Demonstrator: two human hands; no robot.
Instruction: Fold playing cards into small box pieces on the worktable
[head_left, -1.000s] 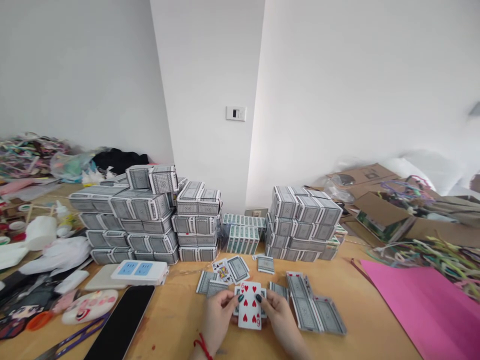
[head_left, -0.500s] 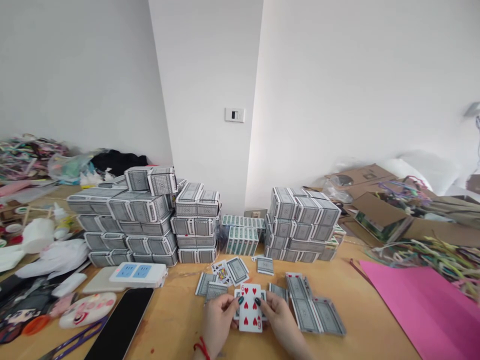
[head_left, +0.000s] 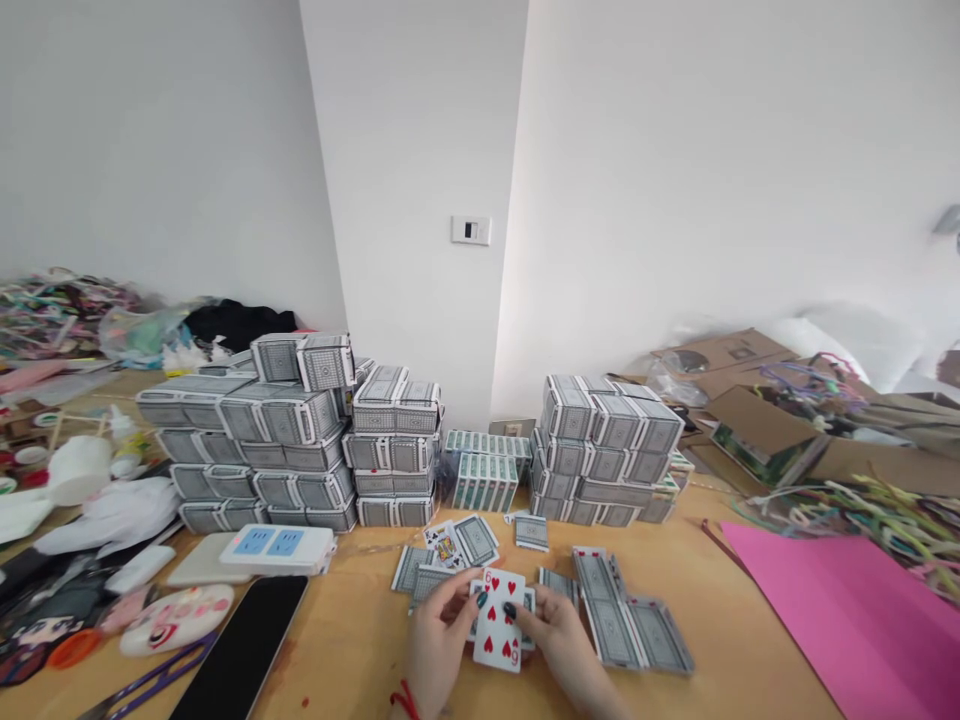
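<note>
Both my hands hold a small packet of playing cards with the six of hearts (head_left: 499,632) face up on top. My left hand (head_left: 437,640) pinches its left edge, thumb on the card face. My right hand (head_left: 556,642) grips the right edge the same way. The card is slightly tilted. Loose face-down cards (head_left: 420,572) and a few face-up ones (head_left: 447,545) lie just beyond my fingers. Opened flat card boxes (head_left: 630,625) lie to the right of my right hand.
Stacks of grey card boxes (head_left: 285,435) stand at left and another stack (head_left: 607,445) at right, with green packs (head_left: 486,472) between. A power strip (head_left: 276,545), black phone (head_left: 244,650), purple scissors (head_left: 135,685), pink paper (head_left: 862,620) and cardboard clutter (head_left: 757,420) surround the wooden table (head_left: 352,650).
The six of hearts has tilted a little, its top leaning left to right, and my left fingers have shifted up over its top corner. The hands stay in the same spot.
</note>
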